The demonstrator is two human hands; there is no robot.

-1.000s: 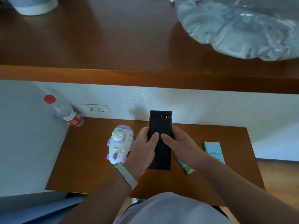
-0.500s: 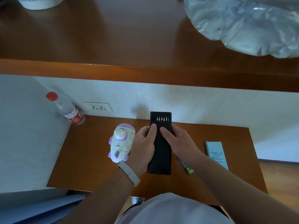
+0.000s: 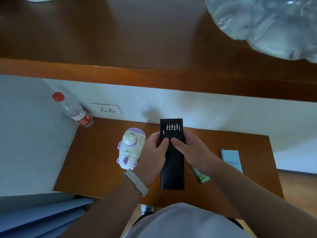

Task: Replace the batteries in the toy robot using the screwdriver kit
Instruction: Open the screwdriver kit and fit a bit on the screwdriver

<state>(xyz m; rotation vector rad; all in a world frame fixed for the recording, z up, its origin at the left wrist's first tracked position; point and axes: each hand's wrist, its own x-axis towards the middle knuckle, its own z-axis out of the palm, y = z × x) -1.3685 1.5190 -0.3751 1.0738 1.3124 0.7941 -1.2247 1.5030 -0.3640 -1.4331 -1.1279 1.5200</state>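
The long black screwdriver kit (image 3: 172,167) lies lengthwise on the small brown table (image 3: 96,160). Its inner tray sticks out at the far end and shows a row of several silver bits (image 3: 172,126). My left hand (image 3: 154,155) grips the case's left side, thumb on top. From the other side my right hand (image 3: 190,148) grips the case, its thumb pressed on the lid beside the left thumb. The white and purple toy robot (image 3: 131,148) lies just left of my left hand. A green battery pack (image 3: 201,176) lies under my right wrist.
A clear water bottle with a red cap (image 3: 73,111) leans in the back left corner near a wall socket (image 3: 107,109). A pale blue box (image 3: 231,159) lies at the table's right. A brown shelf (image 3: 154,40) overhangs, holding a crumpled plastic bag (image 3: 267,23).
The kit's inner tray has slid farther out at the far end, exposing the bits more. Both thumbs have stayed on the lid and both hands have kept their grip.
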